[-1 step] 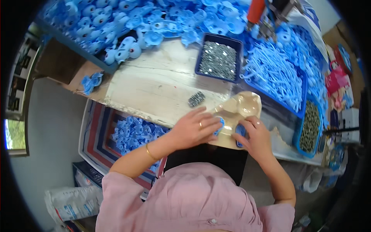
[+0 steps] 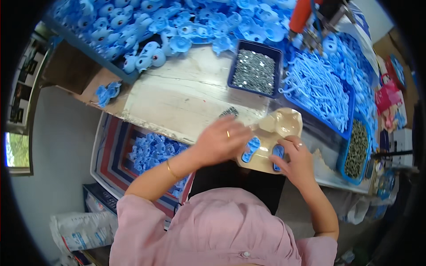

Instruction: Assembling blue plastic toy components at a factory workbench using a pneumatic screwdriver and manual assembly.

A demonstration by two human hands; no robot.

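A tan moulded holder (image 2: 267, 137) lies at the near edge of the table, with a round hollow at its far end. In its left recess sits a blue plastic part (image 2: 252, 148), and a second blue plastic part (image 2: 278, 153) is in the right one. My right hand (image 2: 299, 159) is closed at the right part, thumb against it and fingers bent over the holder's right side. Just left of the holder, my left hand (image 2: 222, 139) is above the table edge, its fingers smeared by motion. Beyond its knuckles shows a small heap of metal screws (image 2: 230, 111), partly covered.
A dark blue bin of small metal pieces (image 2: 230, 73) stands beyond the holder. Right of it are a tray of light blue strips (image 2: 316, 86) and a blue basket of screws (image 2: 355, 153). Blue plastic shells (image 2: 191, 29) are piled behind; a red-handled tool (image 2: 299, 17) hangs above.
My left hand has drawn slightly left off the holder, uncovering the left blue part and covering some of the screw heap. My right hand stays at the right part.
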